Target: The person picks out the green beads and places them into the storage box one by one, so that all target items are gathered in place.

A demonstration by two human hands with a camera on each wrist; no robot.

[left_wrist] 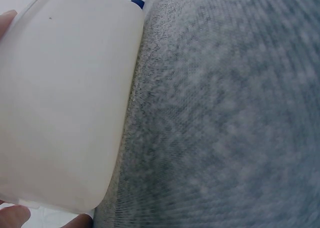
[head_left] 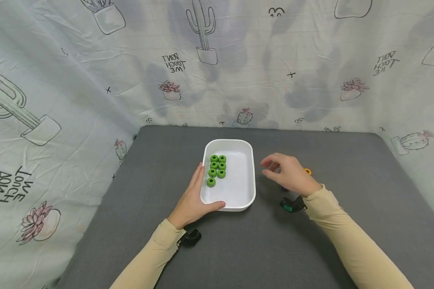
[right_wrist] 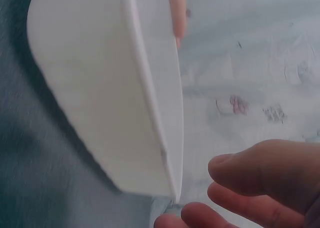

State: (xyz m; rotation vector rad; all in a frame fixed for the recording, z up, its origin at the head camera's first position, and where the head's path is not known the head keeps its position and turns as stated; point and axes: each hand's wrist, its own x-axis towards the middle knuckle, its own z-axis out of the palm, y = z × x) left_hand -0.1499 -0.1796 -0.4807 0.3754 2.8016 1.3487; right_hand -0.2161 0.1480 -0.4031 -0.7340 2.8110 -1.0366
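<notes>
My left hand [head_left: 191, 200] rests against the left side of the white tray [head_left: 247, 188], fingers straight along its wall and my thumb hooked round its near corner. The tray sits near the middle of the grey mat [head_left: 347, 241], closer to its far edge. Seven green rings [head_left: 217, 169] lie in two rows along the tray's left side. My right hand [head_left: 291, 174] hovers just right of the tray, fingers loosely curled, gripping nothing I can see. An orange piece [head_left: 308, 171] peeks out behind it.
</notes>
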